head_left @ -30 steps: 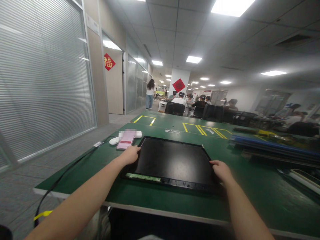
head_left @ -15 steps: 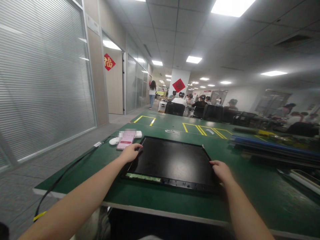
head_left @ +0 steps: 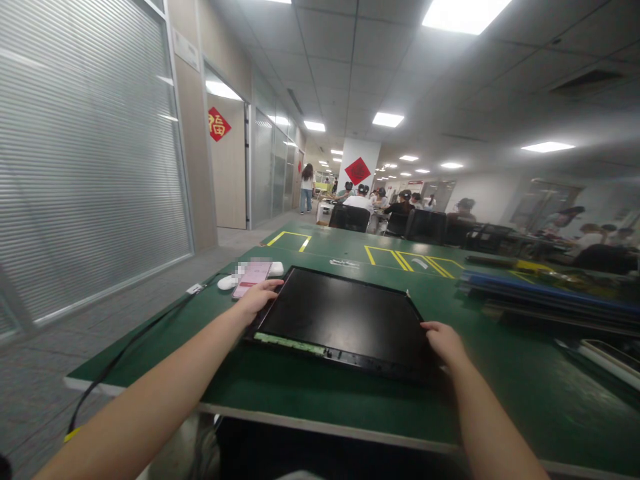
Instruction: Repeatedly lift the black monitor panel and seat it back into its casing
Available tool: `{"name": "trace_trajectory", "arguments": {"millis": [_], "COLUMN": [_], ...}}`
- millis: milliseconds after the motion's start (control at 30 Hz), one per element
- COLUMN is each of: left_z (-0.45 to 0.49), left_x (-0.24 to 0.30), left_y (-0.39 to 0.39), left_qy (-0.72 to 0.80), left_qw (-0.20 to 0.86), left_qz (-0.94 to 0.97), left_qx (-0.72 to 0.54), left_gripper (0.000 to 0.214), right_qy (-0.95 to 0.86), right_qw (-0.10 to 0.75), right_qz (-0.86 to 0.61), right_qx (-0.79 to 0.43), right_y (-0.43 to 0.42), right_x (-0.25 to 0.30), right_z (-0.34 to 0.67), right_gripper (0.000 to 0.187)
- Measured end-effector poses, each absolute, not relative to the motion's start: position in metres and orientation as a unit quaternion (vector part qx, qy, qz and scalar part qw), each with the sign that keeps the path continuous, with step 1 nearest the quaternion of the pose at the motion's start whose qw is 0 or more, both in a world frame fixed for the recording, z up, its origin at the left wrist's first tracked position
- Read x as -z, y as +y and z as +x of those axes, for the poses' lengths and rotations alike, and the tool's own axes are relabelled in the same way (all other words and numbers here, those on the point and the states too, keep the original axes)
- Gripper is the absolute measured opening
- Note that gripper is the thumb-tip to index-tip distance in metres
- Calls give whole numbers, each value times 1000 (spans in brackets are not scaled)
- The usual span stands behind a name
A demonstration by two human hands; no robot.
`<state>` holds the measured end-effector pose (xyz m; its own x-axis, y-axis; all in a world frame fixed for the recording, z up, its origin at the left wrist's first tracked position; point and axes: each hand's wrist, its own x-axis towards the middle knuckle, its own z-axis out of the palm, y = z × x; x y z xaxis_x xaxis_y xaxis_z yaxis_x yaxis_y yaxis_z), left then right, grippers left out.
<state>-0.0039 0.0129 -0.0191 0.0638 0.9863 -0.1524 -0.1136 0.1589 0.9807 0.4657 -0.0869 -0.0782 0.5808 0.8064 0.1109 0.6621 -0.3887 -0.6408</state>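
Note:
A black flat display panel (head_left: 345,313) lies in front of me over the green table, its left side tilted slightly up. A green circuit strip (head_left: 290,343) runs along the left part of its near edge. My left hand (head_left: 257,298) grips the panel's left edge, fingers on the rim and the thumb side hidden. On the opposite edge, my right hand (head_left: 444,341) pinches the rim between thumb and fingers. A pink-screened phone (head_left: 253,277) rests just beyond my left hand, beside a white rounded object (head_left: 226,283).
Yellow tape marks (head_left: 397,259) cross the far part of the green table (head_left: 320,407). Blurred stacked panels (head_left: 530,293) and a white-edged device (head_left: 610,360) lie at right. A black cable (head_left: 135,340) hangs off the left edge. Several people sit farther back.
The panel's left side has risen a little, with its near-left corner higher. My left hand has shifted slightly left and its fingers are straighter. My right hand has barely moved.

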Motion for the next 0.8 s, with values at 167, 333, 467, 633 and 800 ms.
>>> {"name": "trace_trajectory", "arguments": {"millis": [167,333,467,633,800], "left_z": [-6,-6,-5,-6,-7], "left_x": [20,16,13,14,18], "left_y": [12,7,4,4,6], "left_qy": [495,492,477,445,450], "left_qw": [622,636,656,683,664], "left_qz": [412,414,409,426,446], "left_qx": [-445,-425,-418,-392,-398], "left_gripper": [72,92,92,74,64], "right_qy": [-445,-449,-450,-446,-446], "right_qw": [335,332,327,321,313], "right_qz": [-823,-823,-823,-827,-830], "right_qx": [-111,-110,-116,-117,-116], "right_y": [-87,-87,-87,-88,-89], "right_x": [79,80,80,77,74], "right_z": [466,467,467,464,461], "right_gripper": [40,40,42,42,43]}}
